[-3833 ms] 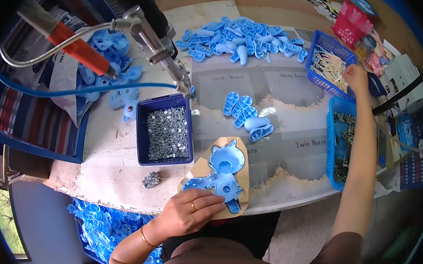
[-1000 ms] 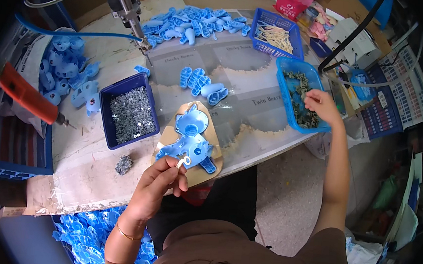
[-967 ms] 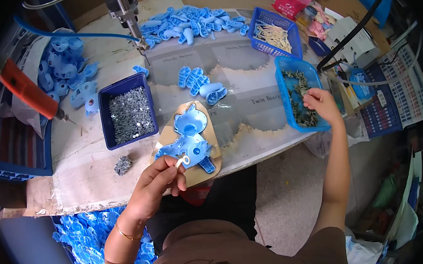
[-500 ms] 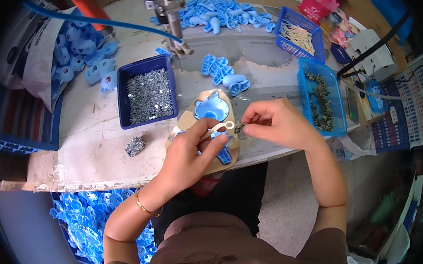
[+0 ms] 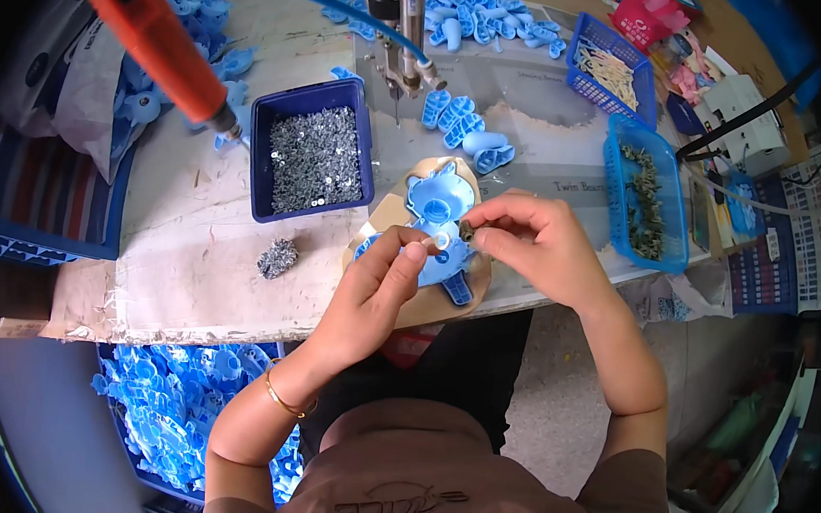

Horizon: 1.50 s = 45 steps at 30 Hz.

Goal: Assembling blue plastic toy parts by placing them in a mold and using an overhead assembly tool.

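Over a beige holder at the table's near edge, both hands come close together. My left hand is closed on a small cream plastic piece with a ring end; its stem is mostly hidden by the fingers. My right hand pinches a small dark metal part right beside that ring; whether the two touch, I cannot tell. Beneath the hands, a light-blue animal-shaped shell lies hollow side up in the holder, with a blue limb piece at its lower end.
A dark-blue bin of small metal screws or rivets stands left, near a hanging orange power screwdriver. A machine head rises behind. At right are a light-blue tray of dark metal parts and a blue basket of cream pieces.
The whole view has shifted, so the table things appear further right. The cream ring and dark metal part have come closer together over the blue shell.
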Each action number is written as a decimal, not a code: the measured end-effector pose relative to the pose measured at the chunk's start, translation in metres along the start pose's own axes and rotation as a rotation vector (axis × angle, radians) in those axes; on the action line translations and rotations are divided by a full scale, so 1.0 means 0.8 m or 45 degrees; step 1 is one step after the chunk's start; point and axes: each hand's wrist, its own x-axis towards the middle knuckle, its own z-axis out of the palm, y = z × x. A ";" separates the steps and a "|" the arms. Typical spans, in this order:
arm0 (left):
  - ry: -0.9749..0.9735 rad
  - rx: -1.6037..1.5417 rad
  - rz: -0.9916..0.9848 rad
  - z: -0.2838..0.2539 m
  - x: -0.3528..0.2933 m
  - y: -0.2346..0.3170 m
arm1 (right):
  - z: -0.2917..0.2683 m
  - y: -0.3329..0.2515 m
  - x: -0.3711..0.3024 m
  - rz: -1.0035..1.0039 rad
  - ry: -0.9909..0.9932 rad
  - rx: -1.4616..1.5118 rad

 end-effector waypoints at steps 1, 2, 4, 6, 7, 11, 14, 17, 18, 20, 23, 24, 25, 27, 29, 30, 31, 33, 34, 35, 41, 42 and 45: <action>-0.070 0.082 0.015 -0.007 0.000 0.000 | -0.003 0.000 0.001 -0.027 -0.046 -0.021; -0.069 0.080 0.013 -0.008 0.000 -0.001 | -0.004 -0.001 0.002 -0.055 -0.091 -0.042; -0.077 0.312 0.097 -0.009 -0.001 -0.004 | -0.002 -0.001 0.004 -0.060 -0.206 -0.036; -0.036 0.434 0.102 -0.007 -0.003 -0.003 | -0.001 0.000 0.005 -0.066 -0.324 -0.028; 0.000 0.556 0.114 -0.007 -0.003 -0.002 | -0.003 -0.002 0.006 0.040 -0.378 0.110; 0.027 0.670 0.209 -0.006 -0.003 0.000 | -0.014 -0.002 0.016 0.158 -0.523 0.338; 0.011 0.719 0.213 -0.004 -0.005 0.005 | -0.013 -0.006 0.019 0.244 -0.494 0.367; 0.060 0.805 0.310 -0.002 -0.006 0.006 | -0.009 -0.013 0.018 0.302 -0.454 0.313; 0.060 0.846 0.303 -0.003 -0.006 0.006 | -0.009 -0.014 0.018 0.302 -0.453 0.315; 0.054 0.885 0.293 -0.003 -0.008 0.007 | -0.011 -0.013 0.018 0.297 -0.528 0.349; -0.018 0.831 0.242 -0.005 -0.011 0.006 | -0.019 -0.004 0.026 0.292 -0.735 0.386; -0.099 0.494 0.147 -0.006 -0.010 -0.001 | -0.016 -0.001 0.026 0.293 -0.739 0.387; -0.172 0.155 0.052 -0.008 -0.009 -0.005 | -0.012 0.002 0.025 0.234 -0.725 0.384; -0.120 0.254 0.028 -0.012 -0.005 -0.002 | -0.002 0.002 0.020 0.176 -0.725 0.381; -0.060 0.355 -0.008 -0.018 -0.002 -0.002 | 0.015 0.004 0.011 0.016 -0.447 0.293; -0.020 0.643 0.215 -0.021 0.000 -0.003 | 0.017 0.005 0.014 0.017 -0.465 0.298; 0.013 0.929 0.443 -0.022 0.002 -0.003 | 0.014 0.004 0.018 0.028 -0.376 0.183; 0.119 1.092 0.568 -0.029 0.003 -0.003 | 0.005 0.014 0.027 0.114 -0.260 0.066; 0.210 1.254 0.705 -0.033 0.003 -0.003 | 0.002 0.023 0.029 0.115 -0.267 0.068; 0.163 1.339 0.647 -0.041 0.000 -0.006 | -0.001 0.031 0.031 0.124 -0.272 0.066; 0.224 1.371 0.615 -0.045 0.006 -0.020 | 0.014 0.041 0.039 0.166 -0.327 0.018; 0.222 1.371 0.615 -0.045 0.008 -0.023 | 0.015 0.039 0.039 0.192 -0.315 0.018; 0.218 1.359 0.592 -0.044 0.014 -0.031 | 0.018 0.034 0.041 0.215 -0.297 -0.034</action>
